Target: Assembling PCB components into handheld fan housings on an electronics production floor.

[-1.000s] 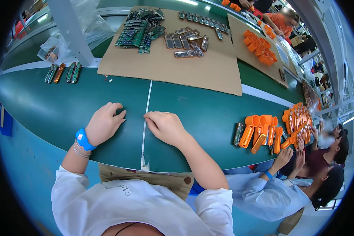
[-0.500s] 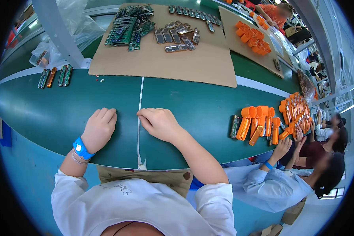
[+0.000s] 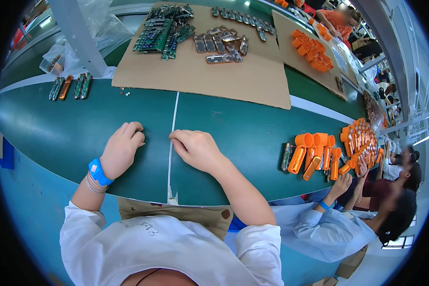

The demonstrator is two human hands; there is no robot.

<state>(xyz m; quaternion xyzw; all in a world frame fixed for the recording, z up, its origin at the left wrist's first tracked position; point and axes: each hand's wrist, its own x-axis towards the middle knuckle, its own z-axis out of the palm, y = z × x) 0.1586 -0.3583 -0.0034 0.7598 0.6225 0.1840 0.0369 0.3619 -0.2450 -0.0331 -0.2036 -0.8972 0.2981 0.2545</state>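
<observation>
Left hand (image 3: 122, 148) and right hand (image 3: 195, 148) are curled; whether they grip anything, I cannot tell. Boards (image 3: 85, 86) lie forward-left, nearer the left hand, long axes pointing roughly away.

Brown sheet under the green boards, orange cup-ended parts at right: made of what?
Brown sheet: probably cardboard, matte, judging by its plain tan face and thin edge.
Orange cup-ended parts: likely moulded plastic, smooth, from even colour and rounded rims.

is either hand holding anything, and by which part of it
Nothing is visibly held: the left hand and right hand curl over the green tabletop, no object showing in either grip, though something small could be hidden.
</observation>
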